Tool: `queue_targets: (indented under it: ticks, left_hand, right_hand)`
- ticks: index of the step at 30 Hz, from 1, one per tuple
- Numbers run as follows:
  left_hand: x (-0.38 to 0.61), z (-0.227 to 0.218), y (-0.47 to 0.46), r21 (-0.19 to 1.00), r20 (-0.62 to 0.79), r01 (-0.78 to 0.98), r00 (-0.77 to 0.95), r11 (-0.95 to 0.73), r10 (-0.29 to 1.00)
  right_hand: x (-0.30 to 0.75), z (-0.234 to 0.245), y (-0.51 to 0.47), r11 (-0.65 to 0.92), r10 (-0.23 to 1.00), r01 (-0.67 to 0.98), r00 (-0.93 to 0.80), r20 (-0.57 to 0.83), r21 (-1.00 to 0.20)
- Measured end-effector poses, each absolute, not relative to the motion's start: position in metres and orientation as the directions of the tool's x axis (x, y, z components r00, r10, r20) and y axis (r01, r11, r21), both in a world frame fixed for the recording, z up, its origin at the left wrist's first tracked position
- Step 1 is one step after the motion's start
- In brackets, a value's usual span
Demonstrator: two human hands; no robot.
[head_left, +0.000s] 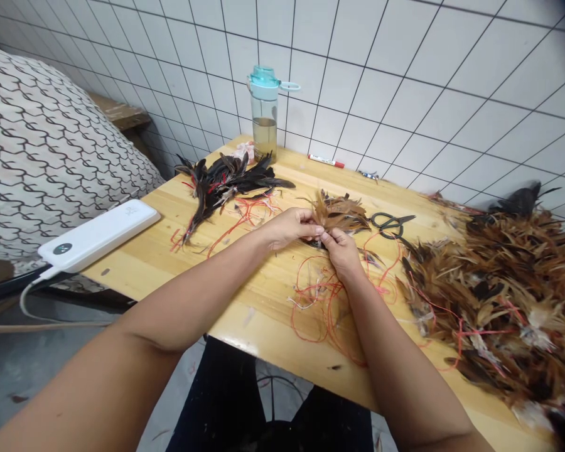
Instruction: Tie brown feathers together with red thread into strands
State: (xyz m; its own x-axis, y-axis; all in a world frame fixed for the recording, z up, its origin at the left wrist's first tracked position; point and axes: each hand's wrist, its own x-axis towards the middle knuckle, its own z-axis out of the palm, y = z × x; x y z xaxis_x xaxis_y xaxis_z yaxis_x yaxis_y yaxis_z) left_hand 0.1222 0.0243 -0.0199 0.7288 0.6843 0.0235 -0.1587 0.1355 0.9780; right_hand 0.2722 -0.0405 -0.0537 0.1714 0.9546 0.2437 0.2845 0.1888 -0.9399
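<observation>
My left hand (295,227) is closed at the base of a small bunch of brown feathers (341,213), which fans out away from me above the table. Close against it, my right hand (341,250) pinches at the same base, fingertips meeting those of the left. What lies exactly between the right fingertips is too small to make out. Loose red string (306,295) curls over the wood below and around both hands. Just right of the bunch lies a pair of black-handled scissors (390,224).
A big heap of brown feathers (513,276) covers the table's right side; dark feathers (226,179) lie at the back left. Along the wall stand a water bottle (264,119) and a red-capped marker (326,161). A white power bank (98,235) with a cable overhangs the left edge.
</observation>
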Motion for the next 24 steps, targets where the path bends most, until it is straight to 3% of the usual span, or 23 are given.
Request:
queue_targets:
  ticks: [9,16,24]
  left_hand:
    - [0.123,-0.022,0.026,0.977,0.001,-0.146,0.738,0.158,0.675]
    - [0.121,-0.012,0.027,0.869,-0.074,-0.331,0.647,0.367,0.759]
    - [0.120,-0.003,0.025,0.808,-0.163,-0.348,0.644,0.476,0.747]
  right_hand:
    - [0.269,-0.047,-0.044,0.213,0.967,0.239,0.084,0.239,-0.947]
    - [0.263,-0.037,-0.050,0.155,0.979,0.025,0.134,0.157,-0.988]
    - [0.263,-0.037,-0.050,0.173,0.981,-0.015,0.087,0.171,-0.985]
